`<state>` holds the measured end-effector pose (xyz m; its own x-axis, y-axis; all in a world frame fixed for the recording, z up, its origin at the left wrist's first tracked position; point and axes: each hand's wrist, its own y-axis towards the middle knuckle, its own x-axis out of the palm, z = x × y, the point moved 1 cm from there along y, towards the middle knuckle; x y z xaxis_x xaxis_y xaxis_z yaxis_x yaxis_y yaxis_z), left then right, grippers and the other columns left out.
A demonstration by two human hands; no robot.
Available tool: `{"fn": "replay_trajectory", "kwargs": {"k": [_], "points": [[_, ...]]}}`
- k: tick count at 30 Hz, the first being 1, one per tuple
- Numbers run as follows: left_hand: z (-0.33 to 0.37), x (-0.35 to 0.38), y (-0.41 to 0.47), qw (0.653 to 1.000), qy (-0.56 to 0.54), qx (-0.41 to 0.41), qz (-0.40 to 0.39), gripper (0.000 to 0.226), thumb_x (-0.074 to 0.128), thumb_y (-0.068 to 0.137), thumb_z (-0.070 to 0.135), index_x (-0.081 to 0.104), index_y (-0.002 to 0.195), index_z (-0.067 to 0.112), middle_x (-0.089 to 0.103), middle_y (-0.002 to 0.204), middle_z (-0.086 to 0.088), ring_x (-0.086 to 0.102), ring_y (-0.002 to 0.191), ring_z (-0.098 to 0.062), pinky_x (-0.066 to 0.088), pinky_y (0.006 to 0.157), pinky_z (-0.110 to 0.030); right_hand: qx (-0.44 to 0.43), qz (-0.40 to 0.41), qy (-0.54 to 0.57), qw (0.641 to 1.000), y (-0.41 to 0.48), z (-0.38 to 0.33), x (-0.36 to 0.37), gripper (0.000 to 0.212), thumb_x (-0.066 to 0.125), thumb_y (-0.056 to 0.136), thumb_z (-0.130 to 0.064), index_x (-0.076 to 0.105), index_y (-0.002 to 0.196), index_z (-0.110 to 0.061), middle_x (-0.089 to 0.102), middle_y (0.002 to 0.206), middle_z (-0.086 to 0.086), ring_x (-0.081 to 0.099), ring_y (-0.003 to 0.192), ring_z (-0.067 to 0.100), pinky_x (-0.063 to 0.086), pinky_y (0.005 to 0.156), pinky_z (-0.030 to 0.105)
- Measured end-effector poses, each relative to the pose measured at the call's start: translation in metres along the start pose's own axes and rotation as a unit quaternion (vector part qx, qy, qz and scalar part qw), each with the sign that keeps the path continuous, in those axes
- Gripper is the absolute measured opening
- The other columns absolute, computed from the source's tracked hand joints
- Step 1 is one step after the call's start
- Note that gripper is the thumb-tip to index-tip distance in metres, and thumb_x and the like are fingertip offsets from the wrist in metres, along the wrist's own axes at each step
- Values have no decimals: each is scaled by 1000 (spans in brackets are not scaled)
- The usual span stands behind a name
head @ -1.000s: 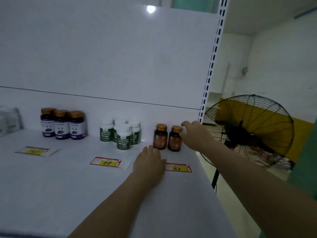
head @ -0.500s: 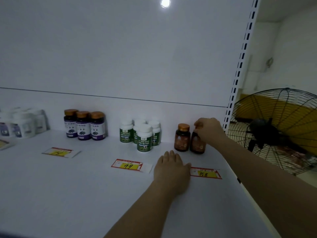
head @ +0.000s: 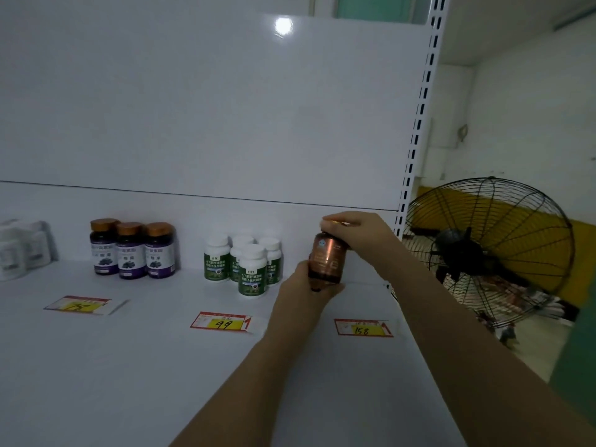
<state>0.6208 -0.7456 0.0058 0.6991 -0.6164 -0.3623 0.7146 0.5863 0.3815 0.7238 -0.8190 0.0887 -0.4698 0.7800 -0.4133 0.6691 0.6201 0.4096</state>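
Note:
A brown bottle [head: 327,258] with a gold cap is held upright just above the white shelf [head: 129,366], near its right end. My right hand [head: 354,233] grips the cap from above. My left hand [head: 300,298] curls round the bottle's lower end from the front. A sliver of brown shows inside that hand; I cannot tell if it is a second bottle. A red and yellow price tag marked 158 [head: 362,327] lies flat on the shelf below the bottle.
Several white bottles with green labels [head: 253,269] stand left of my hands, three purple-labelled bottles [head: 132,250] further left, white containers [head: 19,250] at the far left. Two more price tags [head: 222,322] [head: 80,305] lie on the shelf. A black fan [head: 490,253] stands beyond the slotted upright [head: 419,124].
My right hand has lifted a brown bottle off the shelf by its cap. My left hand left the shelf surface and took hold of the bottle's lower end.

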Motion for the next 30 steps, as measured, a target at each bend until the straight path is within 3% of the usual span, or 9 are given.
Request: {"fn": "replay_trajectory", "kwargs": {"k": [7,15,25,30], "points": [[-1,2,0,1000,-15,-8,-5,47,71,80,36,51,119,18,59,97,8,56,85,-5,39,65,-7,13,-7,215,976,-15,29,10,27,55,94,-28,65,116,-15,65,115,4,60,110,17,51,87,30],[0,4,0,1000,-1,10,-23,52,69,81,39,48,124,18,60,108,4,58,97,-11,42,71,-12,2,-4,232,973,-18,30,6,26,56,94,-26,65,116,-15,65,115,4,61,109,17,51,85,28],[1,0,0,1000,14,18,-18,54,73,78,35,49,122,16,59,101,5,56,90,-10,39,66,-5,-7,9,207,978,-20,25,7,32,68,84,-29,63,109,-10,69,104,5,65,101,19,55,87,34],[6,-4,3,993,-66,-30,-92,48,78,74,30,53,114,24,64,100,7,61,91,-8,46,73,-13,-9,6,225,974,-21,26,2,31,64,87,-26,62,114,-10,69,104,6,65,102,21,54,89,35]]}}
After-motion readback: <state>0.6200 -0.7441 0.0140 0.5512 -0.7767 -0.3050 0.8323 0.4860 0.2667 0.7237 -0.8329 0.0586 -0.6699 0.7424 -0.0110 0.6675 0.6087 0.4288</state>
